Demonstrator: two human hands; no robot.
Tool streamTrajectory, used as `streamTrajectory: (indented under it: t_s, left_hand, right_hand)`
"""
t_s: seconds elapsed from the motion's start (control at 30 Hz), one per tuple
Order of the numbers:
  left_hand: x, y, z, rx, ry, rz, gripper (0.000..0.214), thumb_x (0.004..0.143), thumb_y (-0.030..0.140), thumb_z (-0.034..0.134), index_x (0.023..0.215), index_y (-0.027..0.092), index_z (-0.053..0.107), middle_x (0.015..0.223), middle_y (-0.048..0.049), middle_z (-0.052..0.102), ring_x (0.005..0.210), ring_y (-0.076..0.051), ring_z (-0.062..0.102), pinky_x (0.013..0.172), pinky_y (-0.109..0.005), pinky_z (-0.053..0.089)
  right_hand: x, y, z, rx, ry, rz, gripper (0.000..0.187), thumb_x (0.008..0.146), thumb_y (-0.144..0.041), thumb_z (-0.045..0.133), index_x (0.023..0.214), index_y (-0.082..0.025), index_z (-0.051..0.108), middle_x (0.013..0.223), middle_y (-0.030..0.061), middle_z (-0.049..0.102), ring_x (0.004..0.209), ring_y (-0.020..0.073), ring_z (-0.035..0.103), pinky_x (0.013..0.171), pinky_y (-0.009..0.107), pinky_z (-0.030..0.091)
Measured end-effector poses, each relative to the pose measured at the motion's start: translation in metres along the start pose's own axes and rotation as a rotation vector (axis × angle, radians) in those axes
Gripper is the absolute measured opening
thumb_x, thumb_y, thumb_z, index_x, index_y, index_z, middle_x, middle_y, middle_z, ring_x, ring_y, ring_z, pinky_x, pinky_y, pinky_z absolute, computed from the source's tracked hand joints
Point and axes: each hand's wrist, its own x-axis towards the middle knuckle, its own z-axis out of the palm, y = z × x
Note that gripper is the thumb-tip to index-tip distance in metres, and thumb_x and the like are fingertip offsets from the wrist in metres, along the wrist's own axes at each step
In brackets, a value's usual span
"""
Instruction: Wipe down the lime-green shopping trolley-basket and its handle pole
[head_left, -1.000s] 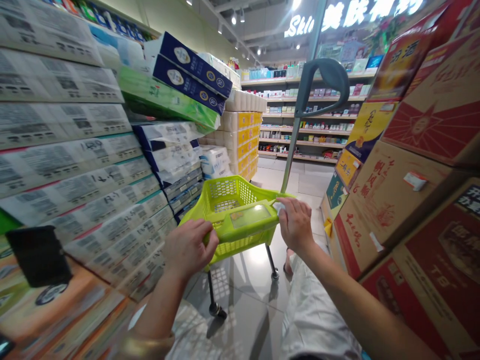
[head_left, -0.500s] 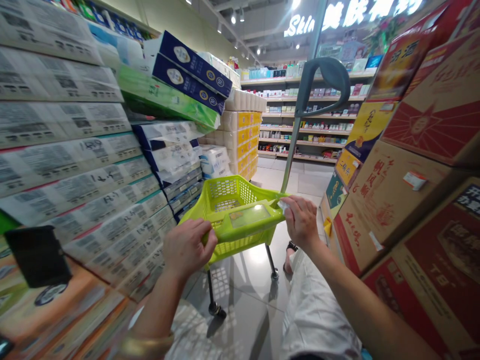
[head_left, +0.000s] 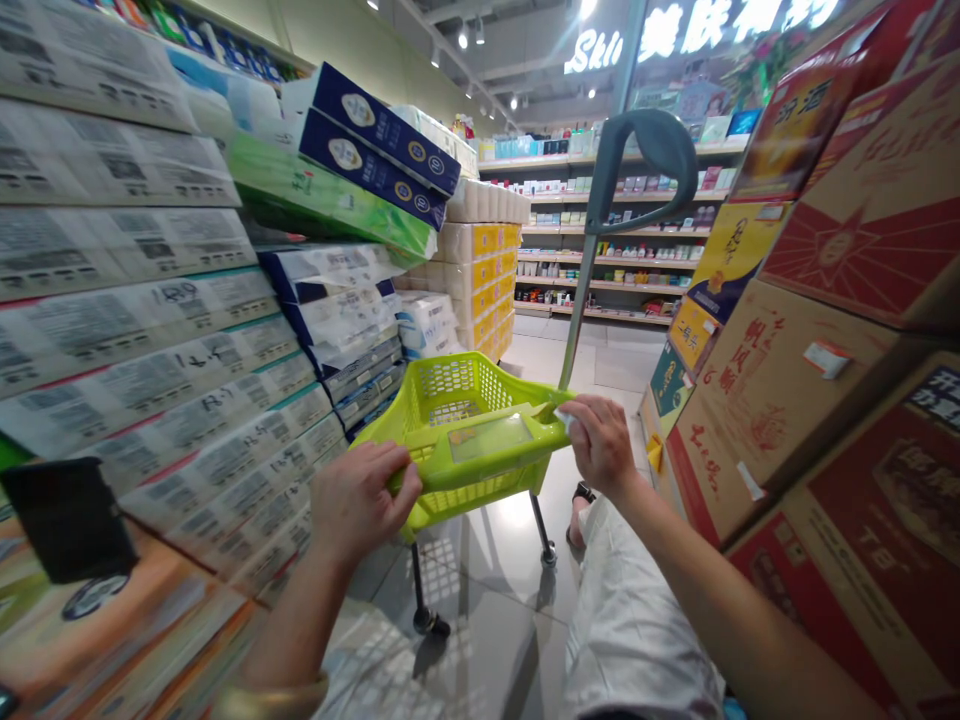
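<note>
A lime-green plastic shopping basket (head_left: 457,395) on small wheels stands on the tiled floor in front of me. My left hand (head_left: 358,500) grips the near left corner of its rim, fingers wrapped round the edge. My right hand (head_left: 602,442) is closed on a small white cloth or wipe (head_left: 564,418) pressed against the basket's near right corner. A grey pull handle (head_left: 637,165) rises from the basket's far right side. The basket looks empty inside.
Stacked packs of tissue and paper rolls (head_left: 150,330) wall the left side. Red and brown cardboard cartons (head_left: 817,330) are piled on the right. The aisle floor (head_left: 600,360) runs ahead to shelves of small goods (head_left: 615,240). My white-clad legs (head_left: 630,620) are below.
The basket and both hands have shifted slightly left and toward me. My right hand has slid a little along the basket's right corner with the white cloth.
</note>
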Motion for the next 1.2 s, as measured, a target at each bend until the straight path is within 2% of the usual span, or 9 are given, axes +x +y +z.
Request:
streamTrajectory:
  t_s: [0.17, 0.33, 0.5, 0.6, 0.7, 0.8, 0.9, 1.03, 1.2]
  left_hand:
    - [0.0, -0.004, -0.003, -0.013, -0.014, 0.012, 0.034, 0.087, 0.033, 0.039, 0.06, 0.022, 0.056, 0.065, -0.0026, 0.063, 0.064, -0.017, 0.055, 0.055, -0.028, 0.032]
    - [-0.002, -0.019, -0.002, -0.047, -0.043, 0.023, 0.036, 0.088, 0.036, 0.037, 0.066, 0.022, 0.061, 0.068, -0.0039, 0.066, 0.065, -0.019, 0.058, 0.058, -0.029, 0.037]
    - [0.001, -0.029, -0.001, 0.06, 0.011, -0.005, 0.031, 0.086, 0.034, 0.041, 0.094, 0.02, 0.068, 0.087, -0.0084, 0.073, 0.083, -0.026, 0.064, 0.077, -0.038, 0.043]
    - [0.005, -0.016, -0.005, 0.148, 0.07, -0.059, 0.039, 0.086, 0.029, 0.041, 0.117, 0.014, 0.06, 0.103, -0.0147, 0.071, 0.098, -0.032, 0.062, 0.095, -0.05, 0.037]
    - [0.007, 0.011, -0.006, 0.055, 0.089, -0.034, 0.042, 0.087, 0.029, 0.043, 0.125, 0.015, 0.054, 0.111, -0.0148, 0.067, 0.105, -0.031, 0.059, 0.1, -0.051, 0.036]
    - [0.004, 0.041, 0.0, -0.114, 0.034, 0.093, 0.045, 0.087, 0.028, 0.046, 0.131, 0.02, 0.049, 0.125, -0.0116, 0.062, 0.115, -0.028, 0.056, 0.101, -0.045, 0.039]
    - [0.001, 0.058, 0.011, -0.137, 0.012, 0.171, 0.05, 0.085, 0.026, 0.049, 0.135, 0.021, 0.046, 0.136, -0.0104, 0.058, 0.124, -0.027, 0.052, 0.107, -0.045, 0.035]
    - [-0.001, 0.059, 0.018, -0.114, 0.009, 0.177, 0.051, 0.085, 0.027, 0.051, 0.135, 0.021, 0.048, 0.138, -0.0095, 0.057, 0.125, -0.027, 0.052, 0.106, -0.045, 0.035]
    - [0.002, 0.049, 0.014, -0.166, 0.015, 0.192, 0.047, 0.084, 0.03, 0.053, 0.131, 0.026, 0.054, 0.131, -0.0073, 0.063, 0.117, -0.027, 0.057, 0.1, -0.045, 0.041]
  right_hand:
    - [-0.003, 0.001, 0.002, 0.062, 0.129, 0.122, 0.024, 0.093, -0.017, 0.039, 0.096, -0.02, 0.062, 0.097, 0.008, 0.059, 0.094, 0.0224, 0.054, 0.086, 0.038, 0.044]
    - [-0.007, -0.019, 0.005, 0.041, 0.126, 0.088, 0.02, 0.09, -0.016, 0.042, 0.094, -0.019, 0.062, 0.093, 0.0081, 0.058, 0.091, 0.023, 0.052, 0.085, 0.039, 0.043]
    - [-0.008, -0.045, 0.008, 0.005, 0.098, 0.079, 0.02, 0.09, -0.018, 0.044, 0.101, -0.022, 0.061, 0.098, 0.0077, 0.057, 0.097, 0.0249, 0.051, 0.091, 0.043, 0.039]
    - [-0.007, -0.069, 0.012, -0.004, 0.061, 0.046, 0.024, 0.09, -0.019, 0.045, 0.11, -0.021, 0.058, 0.103, 0.0086, 0.058, 0.1, 0.0257, 0.05, 0.093, 0.044, 0.037]
    - [-0.005, -0.082, 0.012, 0.026, 0.031, 0.012, 0.029, 0.09, -0.017, 0.045, 0.116, -0.021, 0.056, 0.105, 0.0088, 0.06, 0.1, 0.0251, 0.052, 0.093, 0.043, 0.038]
    - [-0.005, -0.071, 0.007, 0.058, -0.022, -0.043, 0.03, 0.091, -0.019, 0.046, 0.119, -0.021, 0.054, 0.107, 0.0082, 0.063, 0.1, 0.0243, 0.054, 0.093, 0.042, 0.038]
    - [-0.006, -0.044, 0.001, 0.044, -0.016, -0.042, 0.027, 0.091, -0.021, 0.044, 0.117, -0.019, 0.055, 0.107, 0.0093, 0.063, 0.099, 0.0246, 0.055, 0.092, 0.042, 0.039]
    - [-0.007, -0.02, -0.001, 0.089, 0.063, 0.087, 0.025, 0.092, -0.018, 0.041, 0.112, -0.019, 0.055, 0.102, 0.0088, 0.062, 0.097, 0.0242, 0.055, 0.089, 0.041, 0.042]
    - [-0.012, -0.037, 0.003, 0.137, 0.101, 0.11, 0.026, 0.089, -0.017, 0.042, 0.111, -0.02, 0.056, 0.104, 0.0097, 0.058, 0.1, 0.0251, 0.053, 0.09, 0.043, 0.044]
